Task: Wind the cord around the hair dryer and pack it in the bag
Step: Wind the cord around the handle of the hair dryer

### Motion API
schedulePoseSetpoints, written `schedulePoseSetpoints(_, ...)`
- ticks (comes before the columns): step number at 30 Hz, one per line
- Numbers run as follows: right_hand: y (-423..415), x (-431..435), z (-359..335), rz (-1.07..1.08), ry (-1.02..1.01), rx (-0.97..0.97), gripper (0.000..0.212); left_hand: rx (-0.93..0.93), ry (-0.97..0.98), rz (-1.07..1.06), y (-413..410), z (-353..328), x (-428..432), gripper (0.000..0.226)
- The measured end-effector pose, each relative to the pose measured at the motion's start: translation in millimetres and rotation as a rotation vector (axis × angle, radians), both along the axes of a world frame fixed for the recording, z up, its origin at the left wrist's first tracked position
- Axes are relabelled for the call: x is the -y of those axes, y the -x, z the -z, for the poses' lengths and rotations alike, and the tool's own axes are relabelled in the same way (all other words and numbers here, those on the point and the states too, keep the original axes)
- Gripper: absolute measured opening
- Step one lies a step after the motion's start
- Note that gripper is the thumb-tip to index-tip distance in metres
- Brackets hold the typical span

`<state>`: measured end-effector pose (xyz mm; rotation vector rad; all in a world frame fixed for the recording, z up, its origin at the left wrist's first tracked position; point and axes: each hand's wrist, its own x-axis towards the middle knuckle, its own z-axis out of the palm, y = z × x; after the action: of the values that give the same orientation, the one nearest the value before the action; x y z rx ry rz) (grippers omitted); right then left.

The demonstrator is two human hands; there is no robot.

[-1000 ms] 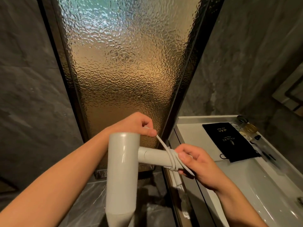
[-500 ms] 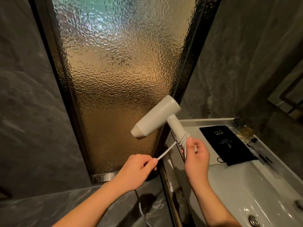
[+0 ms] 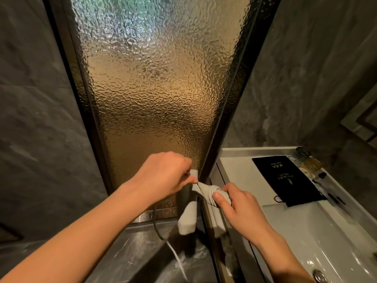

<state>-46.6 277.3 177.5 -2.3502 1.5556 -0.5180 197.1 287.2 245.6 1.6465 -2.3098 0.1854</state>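
The white hair dryer (image 3: 187, 218) hangs barrel-down in front of me at low centre. My right hand (image 3: 236, 209) grips its handle, where several turns of white cord (image 3: 210, 193) are wrapped. My left hand (image 3: 165, 174) pinches the cord just left of the wraps and holds it taut. The loose end of the cord (image 3: 175, 254) trails down toward the floor. A black drawstring bag (image 3: 285, 178) with gold lettering lies flat on the white counter (image 3: 238, 170) to the right, away from both hands.
A textured glass door (image 3: 155, 88) in a dark frame stands straight ahead. The white basin (image 3: 318, 242) lies at lower right with its drain (image 3: 319, 275). Small glasses and toiletries (image 3: 308, 162) sit at the counter's far right edge. Dark stone walls rise on both sides.
The dryer has swung from barrel-up to barrel-down. My left hand rose from below and now pinches the cord close beside the wraps. The right hand stays on the handle.
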Motion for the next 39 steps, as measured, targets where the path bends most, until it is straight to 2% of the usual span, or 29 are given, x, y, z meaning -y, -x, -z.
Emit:
schedulePoseSetpoints(3,10.7,0.5,-11.4,-0.107,-0.19,0.094,0.027,-0.035,-0.012,-0.043,1.4,-11.1,11.6,0.055)
schedulePoseSetpoints(5,18.5,0.4,-19.4,-0.207,-0.338,0.229,0.025,-0.148,-0.087,-0.023,1.5,-9.9,18.1,0.058)
schedulePoseSetpoints(8,23.9,-2.8,-26.1,-0.336,-0.501,0.443,0.031,-0.497,-0.296,0.059,-3.2,8.4,27.4,0.052)
schedulePoseSetpoints(10,23.5,-6.3,-25.0,-0.351,-0.629,0.659,0.039,-0.75,-0.433,0.143,-6.5,25.3,34.6,0.045)
schedulePoseSetpoints(13,18.3,-12.0,-19.1,-0.373,-0.752,0.945,0.047,-0.998,-0.629,0.265,-9.9,54.8,53.5,0.027)
schedulePoseSetpoints(15,11.7,-14.3,-15.7,-0.358,-0.782,1.124,0.045,-1.153,-0.852,0.52,-16.8,89.5,68.4,0.02)
schedulePoseSetpoints(16,7.7,-15.1,-15.0,-0.325,-0.784,1.2,0.046,-1.256,-0.907,0.627,-21.7,114.9,78.5,0.024)
schedulePoseSetpoints(17,3.3,-15.9,-15.4,-0.279,-0.773,1.261,0.05,-1.292,-0.939,0.609,-24.3,138.1,84.7,0.039)
schedulePoseSetpoints(18,-0.5,-15.8,-15.2,-0.228,-0.747,1.313,0.054,-1.321,-0.943,0.493,-23.4,154.1,82.1,0.055)
schedulePoseSetpoints(20,-8.2,-15.2,-15.7,-0.123,-0.66,1.402,0.054,-1.343,-0.803,0.133,-7.6,147.1,56.4,0.077)
schedulePoseSetpoints(21,-12.0,-14.5,-16.2,-0.065,-0.602,1.44,0.049,-1.28,-0.686,0.047,3.3,129.2,39.0,0.079)
schedulePoseSetpoints(22,-15.9,-13.3,-16.6,-0.001,-0.535,1.464,0.042,-1.145,-0.612,0.037,12.7,116.4,24.2,0.069)
schedulePoseSetpoints(24,-22.4,-8.8,-15.7,0.145,-0.363,1.409,0.031,-0.929,-0.558,-0.023,19.8,96.6,1.6,0.047)
schedulePoseSetpoints(26,-24.5,-1.9,-9.9,0.305,-0.126,1.176,0.021,-0.92,-0.457,-0.024,16.9,93.1,-8.9,0.037)
schedulePoseSetpoints(28,-19.9,3.1,0.2,0.378,0.058,0.912,0.016,-0.849,-0.41,-0.02,16.9,83.8,-18.7,0.031)
schedulePoseSetpoints(32,-11.0,2.1,16.8,0.307,0.122,0.557,0.021,-0.621,-0.366,0.032,15.5,51.7,-26.6,0.025)
schedulePoseSetpoints(36,-9.8,1.2,18.6,0.142,0.227,0.06,0.043,-0.178,-0.264,0.009,16.4,22.3,-22.3,0.027)
schedulePoseSetpoints(39,-2.9,7.1,5.3,0.033,0.121,-0.084,0.041,-0.008,-0.157,-0.041,8.8,2.1,-7.2,0.029)
